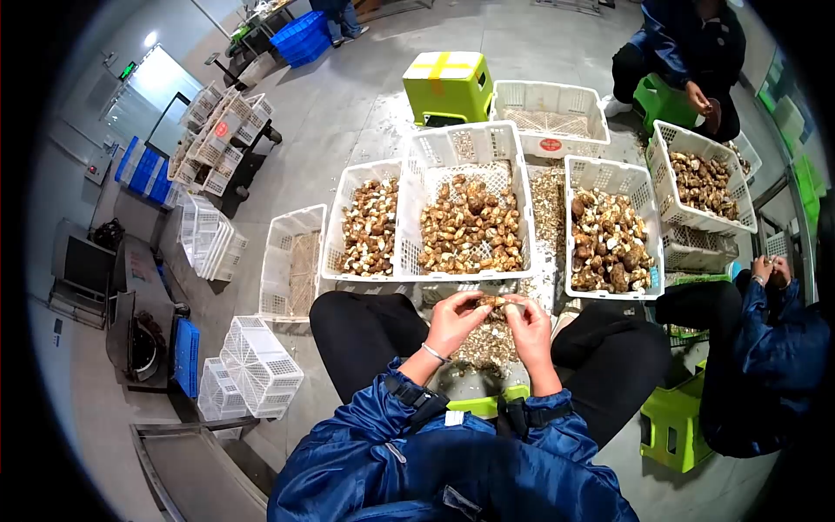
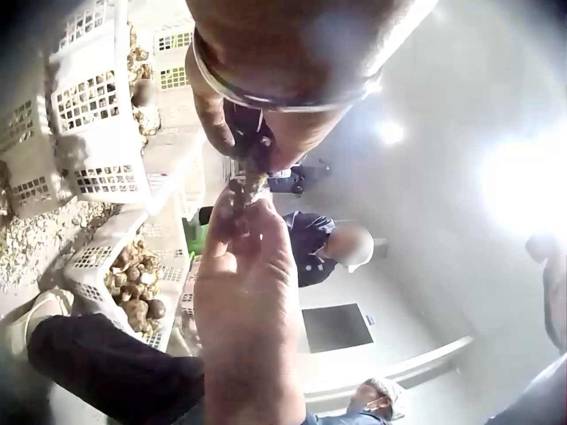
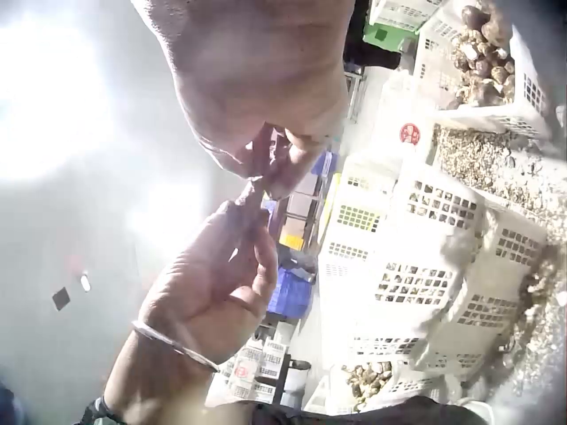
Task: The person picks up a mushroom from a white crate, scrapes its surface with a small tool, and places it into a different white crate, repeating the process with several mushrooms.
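Observation:
Between my two hands, over my lap, is a small brown-and-pale mushroom [image 1: 490, 301]. My left hand [image 1: 454, 325], with a band at its wrist, pinches one end with thumb and fingers. Thumb and fingertips of my right hand [image 1: 529, 332] pinch the other end. The fingertips of both hands nearly meet and cover much of the mushroom. Just beyond them stands a white crate [image 1: 465, 277] holding many brown mushrooms [image 1: 470, 226]. A heap of pale scraps [image 1: 483, 346] lies on the floor beneath my hands.
More mushroom crates stand at left [image 1: 330, 252] and right [image 1: 572, 261]. A green stool [image 1: 448, 87] is behind them. Stacked white crates [image 1: 261, 365] sit at lower left. A person [image 1: 687, 52] sits at far right back; another person [image 1: 778, 348] works close on my right.

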{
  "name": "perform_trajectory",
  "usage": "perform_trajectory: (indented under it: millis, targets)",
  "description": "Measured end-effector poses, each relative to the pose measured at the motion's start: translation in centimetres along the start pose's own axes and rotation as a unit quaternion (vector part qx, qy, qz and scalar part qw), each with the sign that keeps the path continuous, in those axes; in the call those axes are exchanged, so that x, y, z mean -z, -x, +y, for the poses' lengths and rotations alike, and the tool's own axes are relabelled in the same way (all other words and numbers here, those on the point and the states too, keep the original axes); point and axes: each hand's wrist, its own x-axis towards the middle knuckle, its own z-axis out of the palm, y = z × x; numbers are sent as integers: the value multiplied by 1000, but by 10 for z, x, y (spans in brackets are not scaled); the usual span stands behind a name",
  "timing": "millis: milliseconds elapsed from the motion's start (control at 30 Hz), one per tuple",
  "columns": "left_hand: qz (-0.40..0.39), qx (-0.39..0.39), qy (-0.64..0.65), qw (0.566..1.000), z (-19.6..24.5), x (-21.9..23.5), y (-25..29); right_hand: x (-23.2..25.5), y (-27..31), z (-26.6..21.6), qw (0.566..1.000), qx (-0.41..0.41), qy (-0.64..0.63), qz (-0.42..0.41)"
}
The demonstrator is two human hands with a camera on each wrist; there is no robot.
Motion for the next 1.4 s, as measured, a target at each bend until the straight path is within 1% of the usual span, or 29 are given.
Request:
perform_trajectory:
  millis: [67,100,200,267,333,400,433,467,533,600,633,667,700,733,767,800,867,900,933,1000,1067,1133,1200,1233,1333,1367,1400]
  targets:
    - [0,29,61,998,1,-2,2,3,-2,13,999,-6,-41,22]
    - [0,43,91,995,2,-3,2,2,-1,6,998,-11,-59,8]
    - [3,10,49,999,5,-5,5,1,2,3,997,73,24,-12]
    - [-2,36,69,997,7,-4,6,0,2,2,1000,22,-10,-4]
    - [-8,57,94,994,7,-4,5,2,0,5,998,-5,-61,4]
    - [-12,73,123,990,7,-5,3,0,1,4,998,31,-54,-3]
    - [-5,52,102,993,11,-5,5,-1,1,2,997,49,-50,-8]
    - [-8,54,100,993,10,-5,5,3,2,1,994,74,76,-17]
    - [-14,60,97,993,8,-3,4,0,0,3,990,110,88,-7]
    - [0,81,124,989,9,-4,4,0,1,-5,1000,16,-11,3]
    - [7,91,137,986,10,-6,4,2,-1,8,999,30,-26,1]
    - [14,100,151,983,11,-6,3,2,-1,10,999,35,-26,-4]
    - [-12,125,153,980,7,-3,1,1,-1,8,999,40,-25,-10]
    - [-17,126,153,980,3,-2,0,-1,-1,5,999,44,-25,-16]
    - [-22,127,152,980,0,0,-1,1,1,1,999,19,-32,-25]
    - [-27,128,151,980,0,1,-1,1,0,1,999,28,-29,-26]
    - [-33,86,110,990,-3,3,0,1,-1,4,998,47,-21,-29]
    - [-32,60,82,994,-3,3,0,1,-2,5,998,36,-40,-30]
    - [-30,35,53,998,-4,4,-1,1,-2,5,998,43,-31,-35]
    - [-17,-6,-38,999,1,5,-1,1,-3,4,997,56,-12,-42]
    - [-8,-42,-124,991,15,2,4,-1,-2,0,995,80,46,-32]
    - [6,-89,-157,984,18,1,5,1,-2,1,991,91,95,-35]
    - [19,-122,-182,975,17,0,5,-1,-2,4,999,40,31,-13]
    - [8,-86,-155,984,15,0,5,-1,-1,6,1000,14,0,-1]
    - [-50,8,-60,997,5,7,2,-1,-3,6,998,53,-19,-13]
    - [-51,29,-5,998,2,6,2,4,0,3,997,47,45,-43]
    - [-56,65,32,996,3,6,2,1,-3,5,988,128,77,-49]
